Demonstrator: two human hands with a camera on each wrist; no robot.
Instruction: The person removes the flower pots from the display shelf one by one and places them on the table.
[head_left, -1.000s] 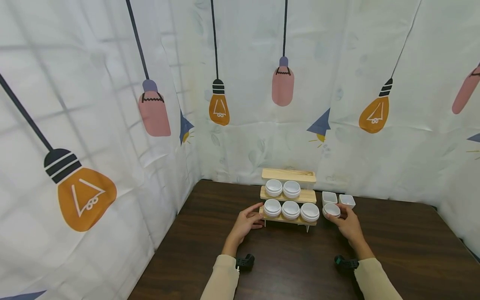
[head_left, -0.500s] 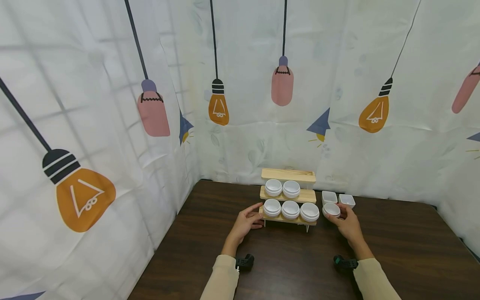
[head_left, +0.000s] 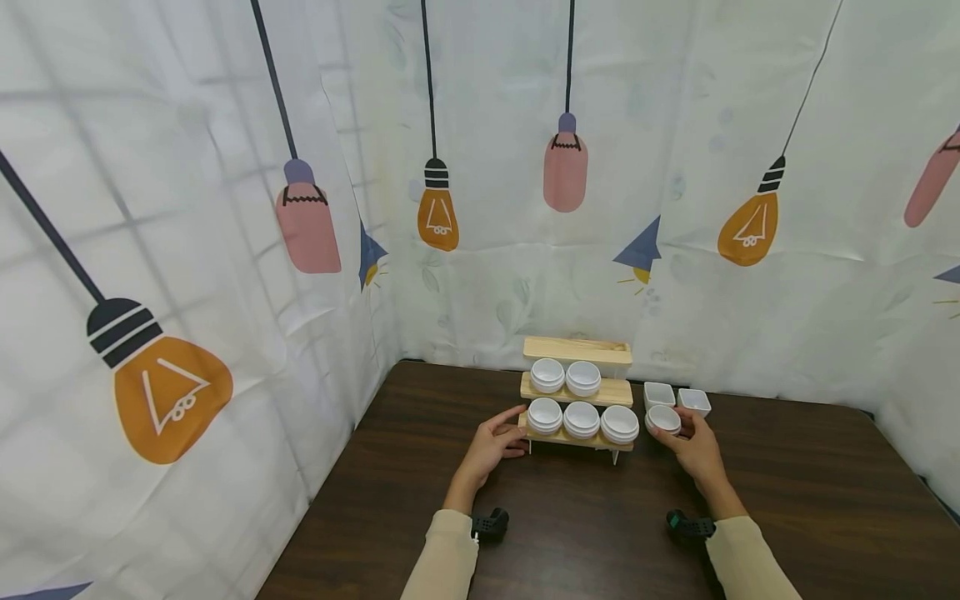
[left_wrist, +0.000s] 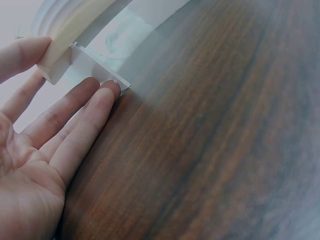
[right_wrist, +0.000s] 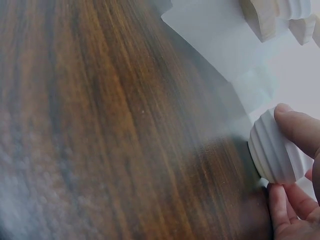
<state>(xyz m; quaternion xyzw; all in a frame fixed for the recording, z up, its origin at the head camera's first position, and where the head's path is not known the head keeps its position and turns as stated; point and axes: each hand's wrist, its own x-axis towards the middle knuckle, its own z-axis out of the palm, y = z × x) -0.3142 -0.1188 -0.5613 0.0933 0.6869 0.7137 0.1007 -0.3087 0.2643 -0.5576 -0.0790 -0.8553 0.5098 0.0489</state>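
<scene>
Five white bowls [head_left: 581,421] are sitting on a three-tier wooden stand [head_left: 576,350], lower centre of the head view; two square dishes [head_left: 658,396] are standing to their right. The right hand [head_left: 699,454] is pinching a sixth bowl [head_left: 663,421] beside them. The left hand [head_left: 483,452], fingers extended, is touching the stand's left end.
</scene>
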